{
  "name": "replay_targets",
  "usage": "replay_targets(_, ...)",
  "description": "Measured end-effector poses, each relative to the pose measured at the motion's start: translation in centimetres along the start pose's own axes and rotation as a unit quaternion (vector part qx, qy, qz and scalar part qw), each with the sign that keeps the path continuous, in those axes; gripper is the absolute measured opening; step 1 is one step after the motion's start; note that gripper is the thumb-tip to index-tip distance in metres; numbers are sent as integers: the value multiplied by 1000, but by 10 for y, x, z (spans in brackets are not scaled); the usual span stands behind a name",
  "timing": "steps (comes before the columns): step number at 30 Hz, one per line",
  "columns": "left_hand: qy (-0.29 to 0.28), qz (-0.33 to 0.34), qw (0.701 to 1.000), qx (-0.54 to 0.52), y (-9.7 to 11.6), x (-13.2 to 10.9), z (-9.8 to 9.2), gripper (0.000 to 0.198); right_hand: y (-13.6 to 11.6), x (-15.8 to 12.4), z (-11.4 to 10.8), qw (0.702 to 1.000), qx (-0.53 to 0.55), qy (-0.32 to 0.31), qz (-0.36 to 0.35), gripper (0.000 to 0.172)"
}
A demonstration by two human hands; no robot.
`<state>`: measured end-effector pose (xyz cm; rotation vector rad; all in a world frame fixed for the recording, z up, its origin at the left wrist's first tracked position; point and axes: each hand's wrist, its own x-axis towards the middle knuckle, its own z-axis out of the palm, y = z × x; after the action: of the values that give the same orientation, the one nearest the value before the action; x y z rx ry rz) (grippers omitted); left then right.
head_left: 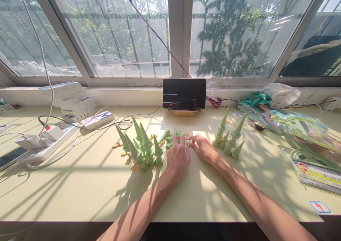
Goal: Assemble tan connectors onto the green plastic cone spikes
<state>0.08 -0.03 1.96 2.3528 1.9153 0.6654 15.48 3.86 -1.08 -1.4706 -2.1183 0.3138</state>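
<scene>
My left hand [178,158] reaches over a small group of loose green pieces [169,140] at the middle of the table, its fingers bent down and partly hidden. Close by on the right, my right hand [204,148] has thumb and fingers drawn together beside small tan pieces [187,136]; what it pinches is too small to make out. Left of my hands stands a cluster of pale green cone-topped pieces [145,143] like toy towers, with tan bits sticking out of several. A smaller cluster of green cone-topped pieces [231,138] stands to the right of my right hand.
A black tablet [183,88] and a phone [184,105] stand on a holder by the window. At left are white boxes [69,100], a power strip [49,141] and cables. Plastic-wrapped packets [317,163] and a yellow-black tool [259,126] lie at right.
</scene>
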Motion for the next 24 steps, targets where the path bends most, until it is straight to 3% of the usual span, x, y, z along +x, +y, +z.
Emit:
replay_targets(16,-33,-26,999,13,1,1,-2,38,3,-1,4,999,6,37,-3,27)
replay_targets(24,-51,-33,998,21,2,1,-4,36,-5,-4,-2,987,99,126,19,40)
